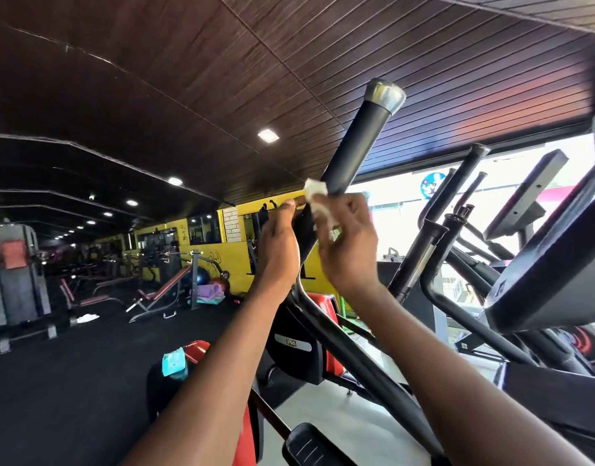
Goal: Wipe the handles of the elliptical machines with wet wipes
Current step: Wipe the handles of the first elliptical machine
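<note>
A black elliptical handle (354, 142) with a silver end cap rises diagonally at centre. My left hand (279, 247) grips the handle's lower part from the left. My right hand (349, 243) holds a crumpled white wet wipe (318, 196) pressed against the handle just above my left hand. More black handles (427, 243) of the same and neighbouring machines stand to the right. A teal pack of wet wipes (175, 363) rests on a red and black machine part at lower left.
The elliptical's console (541, 274) and frame crowd the right side. A foot pedal (309, 445) sits at the bottom centre. Weight benches (154, 294), exercise balls and machines fill the dark gym floor to the left. A bright window lies behind the handles.
</note>
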`<state>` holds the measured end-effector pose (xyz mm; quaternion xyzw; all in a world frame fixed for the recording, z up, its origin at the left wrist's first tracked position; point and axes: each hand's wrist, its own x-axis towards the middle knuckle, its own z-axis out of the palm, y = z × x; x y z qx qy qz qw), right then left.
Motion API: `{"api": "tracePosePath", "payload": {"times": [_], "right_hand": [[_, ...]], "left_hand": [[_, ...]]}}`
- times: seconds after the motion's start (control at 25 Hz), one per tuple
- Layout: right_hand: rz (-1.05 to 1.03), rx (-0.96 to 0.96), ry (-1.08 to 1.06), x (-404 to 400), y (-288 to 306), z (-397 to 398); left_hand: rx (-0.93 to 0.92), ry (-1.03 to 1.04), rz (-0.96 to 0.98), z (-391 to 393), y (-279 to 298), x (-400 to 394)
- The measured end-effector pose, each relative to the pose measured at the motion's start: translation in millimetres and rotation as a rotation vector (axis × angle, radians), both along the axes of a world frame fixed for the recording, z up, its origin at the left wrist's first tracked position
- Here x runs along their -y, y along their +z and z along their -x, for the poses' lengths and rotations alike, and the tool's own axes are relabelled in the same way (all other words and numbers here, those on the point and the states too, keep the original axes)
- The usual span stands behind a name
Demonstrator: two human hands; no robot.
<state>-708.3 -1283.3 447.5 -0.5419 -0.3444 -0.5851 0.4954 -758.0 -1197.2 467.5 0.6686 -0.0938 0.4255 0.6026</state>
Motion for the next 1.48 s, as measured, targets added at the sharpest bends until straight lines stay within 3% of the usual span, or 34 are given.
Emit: {"api": "tracePosePath", "payload": {"times": [0.12,0.16,0.28,0.32,0.36,0.48,0.52,0.64,0.72,0.88,0.92,1.04,1.08,1.16,1.28,1.44,1.48], "right_hand": [[0.318,0.151,-0.041,-2.3,-36.1,-4.3],[0.287,0.165,-0.029,6.7,-27.7,-7.8],[-0.183,-0.019,0.100,28.0,21.4,-10.4],[-0.234,-0.072,0.158,26.5,26.6,-7.0],[-0.189,-0.079,0.182,19.5,20.4,-5.0],[0.227,0.092,0.079,1.5,-26.6,-1.5],[0.261,0.115,0.066,7.8,-24.7,-3.3],[-0.119,0.023,0.137,30.1,30.0,-3.4],[-0.191,0.013,0.091,26.8,42.6,1.5],[0.269,0.246,-0.060,17.6,-0.3,-8.5],[0.266,0.254,-0.050,27.1,9.2,-12.0],[-0.179,0.075,0.063,50.2,61.0,-5.7],[-0.229,0.038,0.090,49.1,67.6,-0.8],[-0.072,0.073,0.018,31.6,47.5,0.5],[0.221,0.291,-0.113,31.3,15.8,-6.0],[-0.220,0.157,-0.060,63.2,86.3,1.4],[-0.225,0.140,-0.067,61.2,89.6,5.0]], "left_hand": [[-0.005,0.000,-0.069,2.4,5.5,2.1],[0.006,0.015,-0.082,4.3,5.6,3.0],[0.031,0.057,-0.125,3.8,7.6,7.0],[0.018,0.065,-0.126,4.7,10.9,10.9],[0.006,0.070,-0.131,5.7,14.6,14.2],[0.008,0.078,-0.147,6.7,22.3,22.1],[0.002,0.082,-0.161,5.6,21.7,22.8],[-0.053,0.051,-0.154,3.4,22.7,21.0],[-0.100,0.040,-0.110,2.6,27.6,18.3],[-0.043,-0.001,-0.127,9.8,43.3,29.4],[-0.043,-0.011,-0.149,9.7,45.3,33.3],[-0.092,0.032,-0.140,2.8,47.0,38.3],[-0.098,0.042,-0.140,-1.0,47.6,37.2],[-0.087,0.029,-0.159,3.4,50.1,39.4],[-0.060,-0.016,-0.187,5.9,54.3,38.9],[-0.061,0.018,-0.201,3.6,56.7,43.2],[-0.053,0.025,-0.188,3.9,58.6,43.2]]}}
